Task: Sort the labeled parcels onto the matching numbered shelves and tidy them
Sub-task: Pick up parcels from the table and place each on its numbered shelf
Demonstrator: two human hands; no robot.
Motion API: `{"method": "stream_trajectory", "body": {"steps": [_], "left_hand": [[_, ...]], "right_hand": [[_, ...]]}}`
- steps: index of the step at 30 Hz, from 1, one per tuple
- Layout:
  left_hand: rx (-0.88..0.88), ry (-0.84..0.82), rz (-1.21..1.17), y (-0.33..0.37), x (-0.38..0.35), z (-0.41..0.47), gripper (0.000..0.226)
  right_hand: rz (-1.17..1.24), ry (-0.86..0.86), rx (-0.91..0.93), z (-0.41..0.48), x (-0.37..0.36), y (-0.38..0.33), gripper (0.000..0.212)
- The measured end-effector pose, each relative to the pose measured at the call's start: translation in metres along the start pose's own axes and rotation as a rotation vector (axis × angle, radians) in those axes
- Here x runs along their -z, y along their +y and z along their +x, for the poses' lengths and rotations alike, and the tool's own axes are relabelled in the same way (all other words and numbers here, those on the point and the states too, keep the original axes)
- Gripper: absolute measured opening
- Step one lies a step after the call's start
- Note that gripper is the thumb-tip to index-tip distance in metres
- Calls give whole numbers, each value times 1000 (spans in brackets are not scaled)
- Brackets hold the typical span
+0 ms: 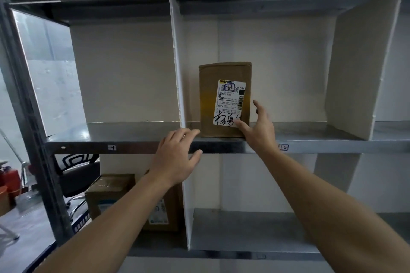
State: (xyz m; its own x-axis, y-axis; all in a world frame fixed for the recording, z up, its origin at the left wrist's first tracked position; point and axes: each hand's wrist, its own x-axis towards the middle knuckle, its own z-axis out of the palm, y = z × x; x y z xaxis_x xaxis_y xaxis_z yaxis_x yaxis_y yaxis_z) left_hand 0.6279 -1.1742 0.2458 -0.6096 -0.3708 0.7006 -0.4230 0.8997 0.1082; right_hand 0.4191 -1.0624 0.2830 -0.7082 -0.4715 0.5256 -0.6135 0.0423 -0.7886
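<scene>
On upper shelf [144,133], right compartment, hard by white divider [177,68]: your parcel [208,99], upright, label facing you. Judge it light, stiff cardboard, taped; take by both side walls, low. Your right hand [258,127] open, fingers spread, thumb and fingertips touching lower right edge. Your left hand [175,157] open, fingertips at lower left corner, contact unclear. Neither hand grips.
</scene>
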Motion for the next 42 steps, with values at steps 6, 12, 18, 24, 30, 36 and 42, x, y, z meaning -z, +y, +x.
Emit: {"method": "stream_trajectory", "body": {"steps": [6,12,18,24,30,36,42], "left_hand": [[-104,10,-109,15,-13,-9,50],[-225,-53,-237,68,-52,-6,50],[-336,-173,-310,152,-104,2,54],[-474,-315,-300,252,-158,-1,56],[-662,-427,-347,389,-200,-16,58],[-819,-428,-455,546,-218,-32,53],[-889,-446,-545,688,-230,-57,52]], "right_hand": [[-233,-21,223,-48,21,30,50],[-654,-18,319,-80,80,82,38],[-931,-40,45,-115,154,125,48],[-1126,-36,-204,-165,252,167,48],[-1265,-14,-467,-224,372,207,48],[-1354,-11,-647,-283,512,231,48],[-1413,44,-820,-337,629,245,51]]}}
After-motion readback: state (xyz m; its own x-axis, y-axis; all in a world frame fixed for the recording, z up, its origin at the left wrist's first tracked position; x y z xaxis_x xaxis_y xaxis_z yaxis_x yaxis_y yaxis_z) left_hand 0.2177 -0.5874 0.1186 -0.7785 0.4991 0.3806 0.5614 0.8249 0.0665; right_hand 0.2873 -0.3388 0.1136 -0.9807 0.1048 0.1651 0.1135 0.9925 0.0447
